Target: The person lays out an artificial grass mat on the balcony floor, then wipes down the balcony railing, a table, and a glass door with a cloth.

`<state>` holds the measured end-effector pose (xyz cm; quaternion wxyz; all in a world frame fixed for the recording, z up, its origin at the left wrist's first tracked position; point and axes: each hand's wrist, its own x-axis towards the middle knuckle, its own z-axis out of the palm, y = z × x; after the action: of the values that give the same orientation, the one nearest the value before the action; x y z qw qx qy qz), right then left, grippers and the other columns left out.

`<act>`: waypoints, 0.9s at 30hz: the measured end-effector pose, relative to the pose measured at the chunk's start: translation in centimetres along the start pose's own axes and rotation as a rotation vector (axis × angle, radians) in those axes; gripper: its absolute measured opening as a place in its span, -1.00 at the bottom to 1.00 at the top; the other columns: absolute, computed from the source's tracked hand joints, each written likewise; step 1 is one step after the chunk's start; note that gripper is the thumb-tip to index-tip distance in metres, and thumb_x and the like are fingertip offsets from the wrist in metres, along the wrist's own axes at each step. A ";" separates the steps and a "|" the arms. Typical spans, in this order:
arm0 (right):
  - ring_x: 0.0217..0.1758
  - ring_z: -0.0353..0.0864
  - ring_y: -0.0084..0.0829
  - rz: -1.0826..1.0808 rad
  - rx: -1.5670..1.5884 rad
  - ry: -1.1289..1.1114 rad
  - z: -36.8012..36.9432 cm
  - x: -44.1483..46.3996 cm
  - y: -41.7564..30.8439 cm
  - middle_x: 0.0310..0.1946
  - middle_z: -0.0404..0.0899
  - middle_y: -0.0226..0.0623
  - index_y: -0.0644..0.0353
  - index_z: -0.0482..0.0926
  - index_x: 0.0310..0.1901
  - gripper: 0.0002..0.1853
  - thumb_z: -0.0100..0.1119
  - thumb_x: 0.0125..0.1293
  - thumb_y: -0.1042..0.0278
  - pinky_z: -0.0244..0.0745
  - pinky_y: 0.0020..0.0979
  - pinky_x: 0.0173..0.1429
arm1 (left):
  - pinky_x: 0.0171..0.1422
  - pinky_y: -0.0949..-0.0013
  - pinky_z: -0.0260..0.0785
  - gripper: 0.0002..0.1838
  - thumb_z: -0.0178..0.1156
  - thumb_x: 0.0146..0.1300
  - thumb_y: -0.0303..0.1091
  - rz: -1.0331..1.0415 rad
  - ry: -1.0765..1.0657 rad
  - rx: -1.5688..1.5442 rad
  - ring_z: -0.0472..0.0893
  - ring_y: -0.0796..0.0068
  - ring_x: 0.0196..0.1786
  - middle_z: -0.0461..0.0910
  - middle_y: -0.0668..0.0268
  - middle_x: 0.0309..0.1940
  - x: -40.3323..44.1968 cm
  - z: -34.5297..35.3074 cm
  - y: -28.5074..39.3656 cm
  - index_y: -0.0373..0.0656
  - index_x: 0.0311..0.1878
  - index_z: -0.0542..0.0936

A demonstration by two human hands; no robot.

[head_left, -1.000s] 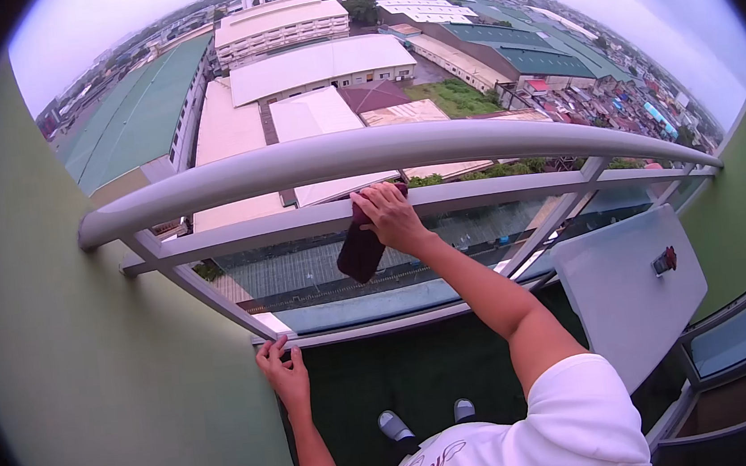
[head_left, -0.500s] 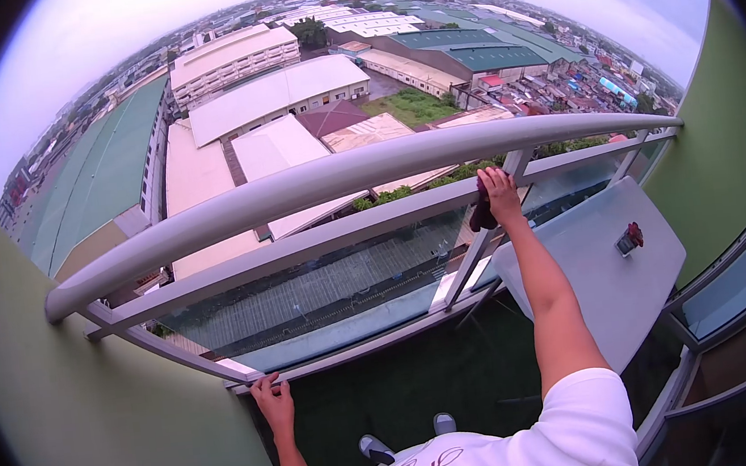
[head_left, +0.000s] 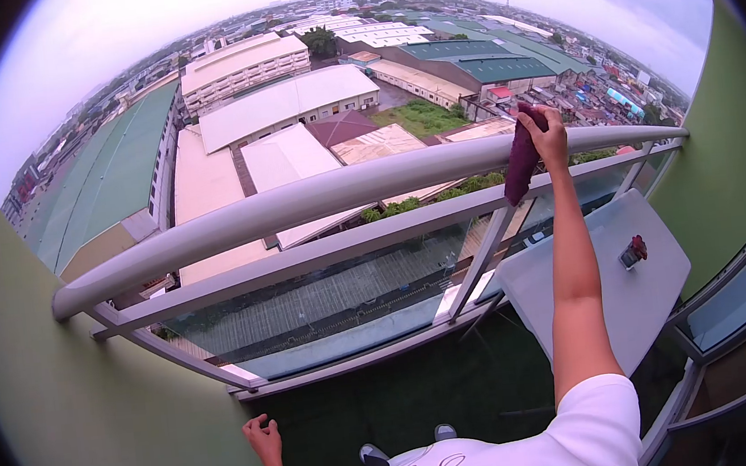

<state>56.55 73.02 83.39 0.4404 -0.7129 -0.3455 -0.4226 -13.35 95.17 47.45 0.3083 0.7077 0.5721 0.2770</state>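
Observation:
My right hand (head_left: 549, 137) is closed on a dark maroon cloth (head_left: 522, 161) at the top rail (head_left: 315, 195) of the balcony railing. The cloth hangs from my fingers over the near side of the rail, reaching down towards the lower bar (head_left: 347, 241). Low on the left, my left hand (head_left: 264, 437) is held near the green wall (head_left: 156, 407), below the railing's bottom corner. Its fingers are loosely bent and apart, with nothing visible in them.
A white table (head_left: 575, 276) stands at the right against the railing, bearing a small glass with a dark red flower (head_left: 634, 253). Glass panels (head_left: 326, 300) fill the railing's lower part. Beyond are rooftops far below. A framed window (head_left: 737, 279) is at the right.
My right hand has risen with the cloth from the lower bar to the top rail. My left hand has come off the bottom of the railing and moved down towards me.

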 end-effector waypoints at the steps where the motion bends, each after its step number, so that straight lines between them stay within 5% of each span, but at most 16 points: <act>1: 0.06 0.55 -0.10 -0.146 -0.041 -0.139 2.1 0.1 2.1 -0.11 0.61 -0.08 0.24 0.63 -0.15 -0.50 0.19 0.26 -0.15 0.39 -0.21 0.16 | -0.16 0.38 0.53 -0.74 0.27 0.14 -0.48 -0.023 -0.007 -0.002 0.61 0.41 -0.37 0.34 0.11 0.06 -0.3 -0.2 -0.5 -0.26 -0.07 0.58; 5: 0.05 0.56 -0.09 0.230 -0.191 -0.390 7.5 -2.8 -0.7 -0.14 0.63 -0.16 0.10 0.66 -0.12 -0.47 -0.18 0.44 -0.17 0.43 -0.16 0.07 | -0.14 0.34 0.51 -0.74 0.30 0.14 -0.44 -0.099 0.043 -0.084 0.61 0.39 -0.41 0.34 0.11 0.07 -1.7 -1.3 -1.5 -0.22 -0.08 0.59; 11: -0.11 0.55 -0.08 -0.233 0.124 -0.359 15.9 -12.2 -29.9 -0.19 0.56 -0.18 0.07 0.64 -0.13 -0.64 -0.17 0.48 0.10 0.38 -0.14 0.05 | -0.11 0.29 0.50 -0.74 0.29 0.15 -0.43 -0.180 0.072 -0.071 0.60 0.38 -0.41 0.36 0.09 0.06 -2.2 -4.3 -5.9 -0.21 -0.07 0.59; 18: 0.06 0.36 0.03 -0.552 0.323 -0.701 25.5 -19.8 -61.7 -0.05 0.40 0.07 0.27 0.43 0.09 -0.27 0.04 0.21 -0.31 0.21 -0.05 0.15 | -0.10 0.28 0.48 -0.72 0.29 0.14 -0.42 -0.229 0.223 -0.092 0.58 0.35 -0.37 0.36 0.07 0.06 -3.8 -8.5 -9.3 -0.20 -0.06 0.59; 19: 0.09 0.34 0.05 -0.604 0.329 -0.767 26.5 -20.3 -65.1 -0.02 0.38 0.08 0.30 0.38 0.14 -0.19 0.24 0.07 -0.27 0.20 0.01 0.17 | -0.11 0.28 0.48 -0.72 0.30 0.13 -0.41 -0.245 0.247 -0.074 0.57 0.35 -0.35 0.37 0.06 0.05 -4.0 -9.0 -10.1 -0.19 -0.06 0.59; 23: 0.14 0.30 0.13 -0.718 0.287 -0.820 30.5 -23.2 -75.7 0.09 0.30 0.11 0.31 0.27 0.22 -0.08 0.49 -0.16 0.03 0.17 0.14 0.18 | -0.13 0.35 0.51 -0.73 0.31 0.12 -0.43 -0.273 0.309 -0.052 0.60 0.40 -0.40 0.37 0.06 0.05 -5.9 -9.9 -13.6 -0.21 -0.09 0.59; 27: 0.13 0.33 0.19 -0.766 0.299 -0.693 34.7 -26.3 -83.8 0.08 0.33 0.20 0.34 0.31 0.21 -0.46 0.08 0.21 0.33 0.18 0.23 0.14 | -0.13 0.36 0.51 -0.73 0.31 0.11 -0.43 -0.375 0.344 -0.050 0.60 0.39 -0.41 0.37 0.07 0.03 -7.9 -11.0 -15.4 -0.21 -0.10 0.59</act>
<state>-16.17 133.09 78.88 0.2113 -0.5630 -0.7624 -0.2392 -32.89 91.13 42.80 0.2700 0.5236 0.7305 0.3455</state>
